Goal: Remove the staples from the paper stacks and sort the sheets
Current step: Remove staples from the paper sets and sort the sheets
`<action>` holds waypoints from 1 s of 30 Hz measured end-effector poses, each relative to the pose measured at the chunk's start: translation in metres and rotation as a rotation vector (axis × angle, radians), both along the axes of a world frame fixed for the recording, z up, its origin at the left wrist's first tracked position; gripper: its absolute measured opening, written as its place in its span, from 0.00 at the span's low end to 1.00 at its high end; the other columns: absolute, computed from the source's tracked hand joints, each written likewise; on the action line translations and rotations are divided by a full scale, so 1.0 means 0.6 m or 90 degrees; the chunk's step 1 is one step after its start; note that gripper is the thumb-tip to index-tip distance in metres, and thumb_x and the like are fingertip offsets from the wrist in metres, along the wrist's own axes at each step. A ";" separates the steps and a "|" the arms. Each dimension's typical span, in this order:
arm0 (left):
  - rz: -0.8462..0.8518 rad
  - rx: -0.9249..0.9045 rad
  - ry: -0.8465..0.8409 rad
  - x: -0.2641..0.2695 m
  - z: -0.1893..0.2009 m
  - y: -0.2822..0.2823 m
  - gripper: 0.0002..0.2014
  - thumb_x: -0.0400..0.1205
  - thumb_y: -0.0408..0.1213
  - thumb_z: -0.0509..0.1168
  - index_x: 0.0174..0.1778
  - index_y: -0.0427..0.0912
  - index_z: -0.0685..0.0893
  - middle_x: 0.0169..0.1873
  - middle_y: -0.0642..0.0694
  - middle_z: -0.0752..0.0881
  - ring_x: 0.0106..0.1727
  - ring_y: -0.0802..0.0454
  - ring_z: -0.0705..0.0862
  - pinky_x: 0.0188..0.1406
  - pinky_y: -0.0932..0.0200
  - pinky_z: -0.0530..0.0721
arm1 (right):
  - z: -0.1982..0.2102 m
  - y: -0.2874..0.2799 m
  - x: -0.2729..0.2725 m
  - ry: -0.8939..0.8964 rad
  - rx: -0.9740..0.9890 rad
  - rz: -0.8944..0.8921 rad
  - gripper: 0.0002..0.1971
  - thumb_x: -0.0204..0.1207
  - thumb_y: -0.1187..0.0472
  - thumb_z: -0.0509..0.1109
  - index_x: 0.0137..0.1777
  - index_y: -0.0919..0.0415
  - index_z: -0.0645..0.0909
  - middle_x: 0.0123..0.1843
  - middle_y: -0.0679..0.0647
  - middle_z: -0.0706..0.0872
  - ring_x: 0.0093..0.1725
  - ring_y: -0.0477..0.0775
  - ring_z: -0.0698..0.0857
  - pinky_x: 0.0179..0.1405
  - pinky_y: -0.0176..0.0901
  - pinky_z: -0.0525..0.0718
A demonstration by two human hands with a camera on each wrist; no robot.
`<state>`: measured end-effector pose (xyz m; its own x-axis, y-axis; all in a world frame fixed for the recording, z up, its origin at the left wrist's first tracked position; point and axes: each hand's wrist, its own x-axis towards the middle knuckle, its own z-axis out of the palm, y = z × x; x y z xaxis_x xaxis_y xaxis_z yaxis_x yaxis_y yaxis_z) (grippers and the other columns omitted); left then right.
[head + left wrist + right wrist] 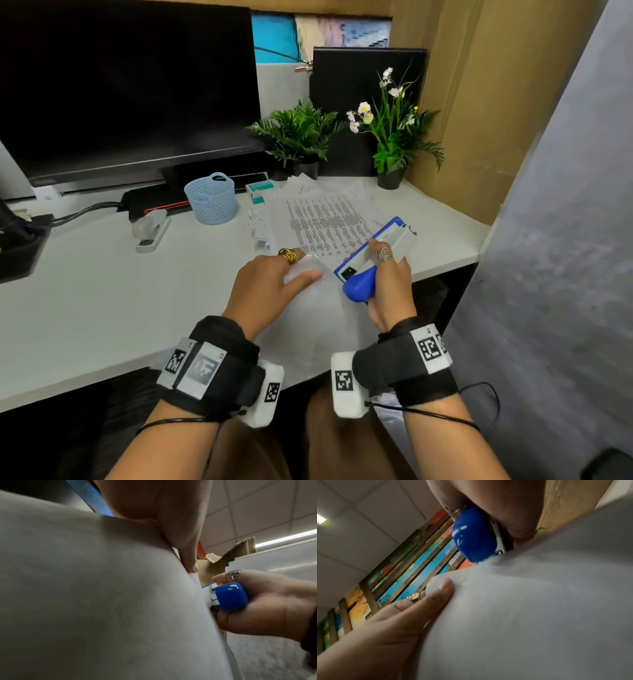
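Observation:
My left hand pinches the top corner of a white paper stack, thumb on top and ringed fingers behind. The stack lies blank side up over the desk's front edge. My right hand grips a blue and white staple remover, whose lower end meets the stack's corner just right of my left thumb. In the left wrist view the remover touches the paper's edge. The right wrist view shows my left thumb lying on the sheet. More printed sheets lie spread behind.
On the white desk stand a blue mesh basket, a white stapler, a small staple box and paper scraps. A dark monitor and two potted plants line the back. A grey partition stands right.

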<state>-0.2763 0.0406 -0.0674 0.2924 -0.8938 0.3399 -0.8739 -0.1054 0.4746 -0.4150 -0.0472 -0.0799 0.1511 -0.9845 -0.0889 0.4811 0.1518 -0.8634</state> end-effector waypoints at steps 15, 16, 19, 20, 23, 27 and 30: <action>-0.104 -0.127 0.197 -0.023 -0.017 -0.002 0.25 0.73 0.62 0.62 0.43 0.41 0.86 0.34 0.42 0.88 0.36 0.52 0.85 0.39 0.49 0.84 | 0.008 0.007 0.002 0.032 -0.049 -0.079 0.03 0.76 0.53 0.71 0.43 0.50 0.81 0.44 0.52 0.88 0.49 0.57 0.88 0.54 0.54 0.86; -0.109 -0.131 0.210 -0.025 -0.016 -0.001 0.21 0.74 0.60 0.64 0.41 0.43 0.85 0.31 0.44 0.86 0.34 0.55 0.83 0.36 0.54 0.83 | 0.009 0.007 0.001 0.037 -0.059 -0.081 0.04 0.76 0.52 0.71 0.42 0.50 0.82 0.43 0.51 0.88 0.50 0.58 0.88 0.55 0.56 0.86; -0.134 -0.120 0.258 -0.031 -0.009 0.002 0.08 0.77 0.49 0.69 0.39 0.49 0.83 0.32 0.50 0.86 0.34 0.62 0.82 0.35 0.69 0.78 | 0.011 0.008 -0.002 0.032 -0.077 -0.082 0.05 0.76 0.53 0.70 0.42 0.52 0.82 0.43 0.52 0.88 0.49 0.58 0.88 0.57 0.57 0.85; -0.147 -0.115 0.280 -0.033 -0.008 0.002 0.05 0.78 0.45 0.70 0.39 0.50 0.83 0.33 0.53 0.86 0.35 0.65 0.82 0.35 0.72 0.77 | 0.012 0.008 -0.003 0.029 -0.080 -0.079 0.05 0.77 0.54 0.70 0.42 0.52 0.82 0.42 0.52 0.88 0.48 0.57 0.87 0.56 0.56 0.85; -0.191 -0.078 0.350 -0.037 -0.006 0.005 0.03 0.78 0.38 0.70 0.39 0.47 0.83 0.34 0.56 0.84 0.36 0.68 0.80 0.38 0.74 0.75 | 0.014 0.012 -0.005 0.017 -0.096 -0.069 0.04 0.78 0.56 0.69 0.42 0.55 0.80 0.41 0.53 0.87 0.45 0.56 0.87 0.51 0.52 0.86; -0.198 -0.018 0.370 -0.033 -0.006 0.000 0.13 0.69 0.40 0.79 0.38 0.40 0.82 0.35 0.44 0.84 0.36 0.57 0.81 0.39 0.62 0.80 | 0.009 0.016 -0.003 0.011 -0.078 -0.054 0.04 0.78 0.57 0.68 0.44 0.55 0.78 0.42 0.54 0.86 0.47 0.58 0.87 0.53 0.55 0.85; -0.204 0.006 0.330 -0.031 -0.005 0.000 0.18 0.64 0.43 0.82 0.39 0.40 0.82 0.40 0.44 0.87 0.43 0.50 0.85 0.44 0.50 0.85 | 0.000 0.020 -0.002 -0.010 -0.061 -0.039 0.05 0.78 0.57 0.69 0.46 0.55 0.76 0.43 0.54 0.86 0.47 0.56 0.86 0.54 0.55 0.85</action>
